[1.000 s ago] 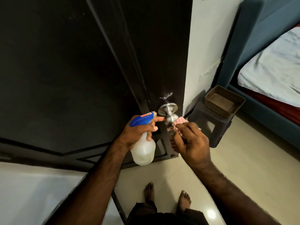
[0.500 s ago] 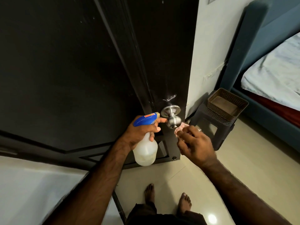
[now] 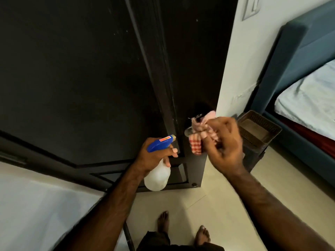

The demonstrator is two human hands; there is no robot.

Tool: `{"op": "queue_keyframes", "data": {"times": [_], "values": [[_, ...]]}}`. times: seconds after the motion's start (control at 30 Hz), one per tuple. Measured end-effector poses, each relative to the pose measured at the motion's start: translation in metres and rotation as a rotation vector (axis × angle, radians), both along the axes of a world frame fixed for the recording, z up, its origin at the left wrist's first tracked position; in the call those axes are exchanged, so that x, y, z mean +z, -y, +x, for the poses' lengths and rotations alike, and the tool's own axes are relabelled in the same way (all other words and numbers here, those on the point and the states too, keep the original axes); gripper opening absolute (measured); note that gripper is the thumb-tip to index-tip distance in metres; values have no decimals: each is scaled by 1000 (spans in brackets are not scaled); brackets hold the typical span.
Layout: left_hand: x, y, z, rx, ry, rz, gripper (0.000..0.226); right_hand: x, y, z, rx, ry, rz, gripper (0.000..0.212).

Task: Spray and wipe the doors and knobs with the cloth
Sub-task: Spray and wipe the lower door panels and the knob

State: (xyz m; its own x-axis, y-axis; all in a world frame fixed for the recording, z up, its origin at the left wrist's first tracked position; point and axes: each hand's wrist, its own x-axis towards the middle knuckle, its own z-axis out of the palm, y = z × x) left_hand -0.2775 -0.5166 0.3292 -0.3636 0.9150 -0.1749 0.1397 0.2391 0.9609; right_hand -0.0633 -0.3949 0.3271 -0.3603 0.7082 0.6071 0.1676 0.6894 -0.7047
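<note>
A dark door fills the left and middle of the head view. Its silver knob is mostly covered by a red-and-white checked cloth. My right hand grips that cloth and holds it over the knob. Left of the knob, my left hand grips a white spray bottle with a blue trigger head, its nozzle pointing toward the knob.
A dark stool with a brown basket on it stands right of the door, by the white wall. A bed with a blue frame lies at the far right. My bare feet stand on a pale tiled floor.
My right hand has risen from below the knob and brought the cloth over it, hiding most of the knob. My left hand with the bottle has barely moved.
</note>
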Motion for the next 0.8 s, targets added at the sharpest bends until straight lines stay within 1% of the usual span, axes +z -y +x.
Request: {"op": "queue_keyframes", "data": {"times": [0.07,0.1,0.13,0.17,0.2,0.23,0.3,0.33,0.37,0.4,0.43,0.47,0.57,0.6,0.7,0.73,0.8], "values": [[3,4,1,17,16,12,14,-19,2,-7,77,201,214,41],[5,5,1,25,24,18,14,-29,1,-9,65,307,289,45],[7,7,3,29,32,22,16,-42,0,-10,22,369,283,47],[8,9,3,29,39,20,17,-48,2,-12,-41,380,177,49],[9,11,4,32,47,18,13,-49,5,-16,-100,322,-18,50],[9,12,3,33,60,12,11,-44,13,-23,-150,201,-287,48],[9,15,2,37,71,12,13,-32,20,-37,-147,-106,-869,35],[8,16,2,38,70,8,16,-23,17,-42,-163,-177,-1064,33],[7,17,2,39,72,9,17,-15,12,-43,-169,-157,-1163,37],[6,18,2,38,76,7,17,-8,6,-42,-155,-73,-1174,41],[6,18,1,42,75,5,17,-5,-1,-40,-146,55,-1087,44],[5,18,0,49,73,2,17,-3,-6,-39,-149,202,-928,46],[4,16,-4,57,60,-4,19,5,-2,-47,-236,637,-352,54],[4,14,-4,54,51,-4,20,5,2,-52,-255,741,-230,57],[4,10,-5,64,68,-5,21,-7,12,-57,-183,968,1,63],[4,8,-5,75,88,-3,22,-11,11,-53,-156,1005,75,66],[6,5,-3,90,120,8,32,-24,5,-44,-110,1065,304,76]]}}
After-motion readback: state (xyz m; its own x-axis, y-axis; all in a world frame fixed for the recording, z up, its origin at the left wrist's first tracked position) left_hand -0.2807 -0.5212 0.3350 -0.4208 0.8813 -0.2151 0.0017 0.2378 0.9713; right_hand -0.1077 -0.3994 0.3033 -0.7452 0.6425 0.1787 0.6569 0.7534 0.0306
